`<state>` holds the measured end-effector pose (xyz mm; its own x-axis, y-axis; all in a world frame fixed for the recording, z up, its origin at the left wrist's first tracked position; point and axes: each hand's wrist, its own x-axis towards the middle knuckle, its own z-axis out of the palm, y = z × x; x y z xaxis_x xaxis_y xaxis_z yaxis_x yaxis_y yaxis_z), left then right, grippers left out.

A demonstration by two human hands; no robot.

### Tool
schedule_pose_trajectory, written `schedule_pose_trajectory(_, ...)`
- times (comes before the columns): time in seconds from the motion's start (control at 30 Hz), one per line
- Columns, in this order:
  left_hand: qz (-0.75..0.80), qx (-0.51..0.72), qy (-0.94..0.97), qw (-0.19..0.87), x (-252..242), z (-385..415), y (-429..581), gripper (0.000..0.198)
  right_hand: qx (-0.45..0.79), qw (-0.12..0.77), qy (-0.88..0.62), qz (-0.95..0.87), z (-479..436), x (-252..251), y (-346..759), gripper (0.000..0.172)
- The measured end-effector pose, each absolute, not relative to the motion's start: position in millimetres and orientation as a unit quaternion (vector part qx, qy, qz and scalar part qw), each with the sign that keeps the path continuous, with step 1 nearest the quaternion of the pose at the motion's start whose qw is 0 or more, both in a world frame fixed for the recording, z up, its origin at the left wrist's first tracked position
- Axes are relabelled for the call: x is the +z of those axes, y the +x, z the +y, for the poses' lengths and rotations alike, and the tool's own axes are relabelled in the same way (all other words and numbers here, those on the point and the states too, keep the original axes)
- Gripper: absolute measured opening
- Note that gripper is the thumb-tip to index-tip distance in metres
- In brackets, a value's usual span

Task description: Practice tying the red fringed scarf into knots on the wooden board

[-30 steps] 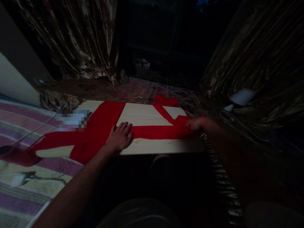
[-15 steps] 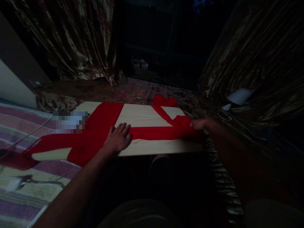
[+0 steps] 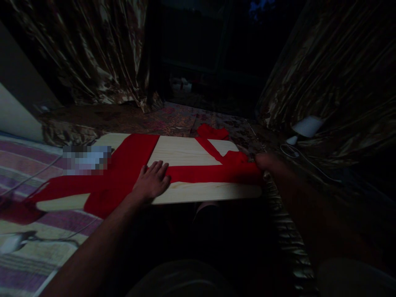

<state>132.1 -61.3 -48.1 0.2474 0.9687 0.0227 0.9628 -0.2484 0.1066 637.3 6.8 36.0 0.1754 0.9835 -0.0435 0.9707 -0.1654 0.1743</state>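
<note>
A long red cloth (image 3: 198, 173) lies across a pale wooden board (image 3: 179, 150), with a wide piece at the left and a narrow strip running to the right. My left hand (image 3: 152, 179) rests flat on the cloth near the middle, its fingers spread. At the board's right end my right hand (image 3: 265, 163) grips the end of the strip, though darkness hides most of its fingers. Beside that hand the cloth is bunched up. Another thin band leads from there to a crumpled red part at the board's far edge.
Left of the board is a striped cover (image 3: 37, 255) with a white object (image 3: 12, 243) and cables. A pixelated object (image 3: 88, 160) sits on the board's left side. A small lamp (image 3: 307, 126) with a cord stands at the right. Patterned curtains (image 3: 108, 53) hang behind.
My right hand has shifted slightly right, to the strip's end at the board's edge. The left hand stays flat in the same place on the cloth. The view has turned a little.
</note>
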Motion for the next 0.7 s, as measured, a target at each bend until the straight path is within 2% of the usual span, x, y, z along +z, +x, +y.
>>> schedule_pose_trajectory(0.13,0.607,0.046,0.792,0.040,-49,-60,131,0.072,0.074,0.043,0.716,0.693,-1,37,598,0.024)
schedule_pose_trajectory(0.2,0.607,0.045,0.793,0.041,-49,-60,131,0.073,0.062,-0.014,0.641,0.765,-9,35,568,0.022)
schedule_pose_trajectory(0.27,0.607,0.042,0.792,0.042,-47,-61,131,0.073,0.028,-0.032,0.563,0.825,-21,32,539,0.015)
schedule_pose_trajectory(0.33,0.607,0.037,0.792,0.046,-45,-62,131,0.073,-0.007,-0.009,0.495,0.869,-35,28,515,0.012)
schedule_pose_trajectory(0.43,0.603,0.032,0.795,0.055,-43,-62,131,0.074,-0.024,0.069,0.445,0.892,-50,17,497,0.023)
schedule_pose_trajectory(0.5,0.603,0.032,0.795,0.057,-43,-62,131,0.075,0.009,0.098,0.448,0.889,-54,8,498,0.029)
schedule_pose_trajectory(0.6,0.604,0.033,0.794,0.058,-42,-63,131,0.074,0.052,0.101,0.465,0.878,-52,-2,510,0.038)
schedule_pose_trajectory(0.7,0.600,0.036,0.797,0.063,-42,-63,131,0.075,0.079,0.094,0.483,0.867,-47,-1,520,0.035)
